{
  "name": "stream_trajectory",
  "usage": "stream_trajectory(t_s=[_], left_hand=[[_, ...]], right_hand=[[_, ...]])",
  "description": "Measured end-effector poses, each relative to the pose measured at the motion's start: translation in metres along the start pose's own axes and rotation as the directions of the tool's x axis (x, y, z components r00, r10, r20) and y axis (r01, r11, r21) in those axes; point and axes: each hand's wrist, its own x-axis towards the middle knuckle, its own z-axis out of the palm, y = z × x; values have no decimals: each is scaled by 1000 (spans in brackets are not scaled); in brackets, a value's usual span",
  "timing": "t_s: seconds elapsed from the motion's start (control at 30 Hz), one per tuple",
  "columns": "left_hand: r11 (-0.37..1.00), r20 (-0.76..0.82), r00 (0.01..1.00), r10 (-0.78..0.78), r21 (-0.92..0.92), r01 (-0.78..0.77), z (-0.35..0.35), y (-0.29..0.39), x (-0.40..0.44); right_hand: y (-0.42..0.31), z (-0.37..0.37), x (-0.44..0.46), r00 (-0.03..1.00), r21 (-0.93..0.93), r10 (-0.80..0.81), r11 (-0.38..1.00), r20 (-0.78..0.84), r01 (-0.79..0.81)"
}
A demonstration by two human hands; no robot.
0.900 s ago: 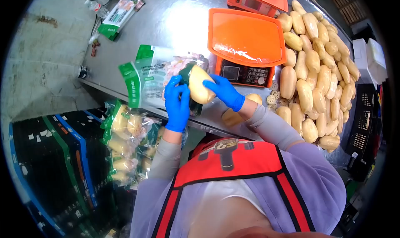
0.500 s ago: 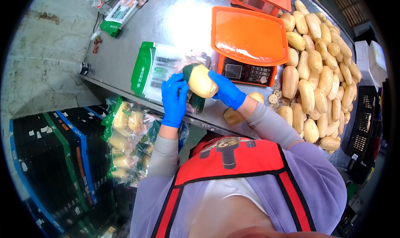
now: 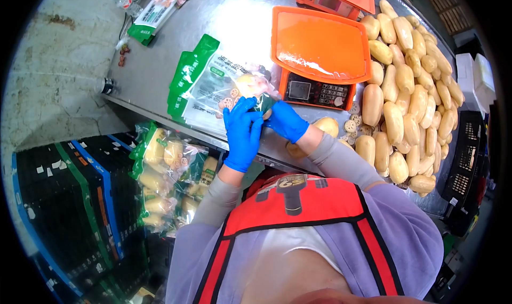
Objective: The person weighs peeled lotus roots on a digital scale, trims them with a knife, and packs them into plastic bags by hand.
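A clear printed plastic bag (image 3: pixel 213 85) with a green end lies at a slant over a stack of similar bags on the metal table. My left hand (image 3: pixel 244 136), in a blue glove, has its fingers closed on the bag's near end. My right hand (image 3: pixel 287 122), also gloved in blue, grips that same end from the right, close to the left fingertips. A pale lotus root shape (image 3: pixel 250 84) shows through or on the bag; I cannot tell whether it is print. Beside my right wrist lies a peeled lotus root (image 3: pixel 326 126).
An orange scale (image 3: pixel 320 45) stands just beyond my right hand, with a second scale (image 3: pixel 333 3) behind. Peeled lotus roots (image 3: pixel 405 101) are heaped at the right. Filled bags (image 3: pixel 160 181) sit below the table's edge, beside dark crates (image 3: pixel 69 197). More bags (image 3: pixel 157 11) lie at the far left.
The lotus root held between my hands is no longer plainly visible at the bag's opening. The bag has swung up and away, and my left hand has moved right, closer to my right hand.
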Motion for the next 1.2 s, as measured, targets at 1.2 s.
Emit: stream_trajectory(t_s=[1.2], left_hand=[[-105,558,352,-752,-628,771,-18,-74,-25]], right_hand=[[25,-1,99,921,-876,-48,291,387,384]])
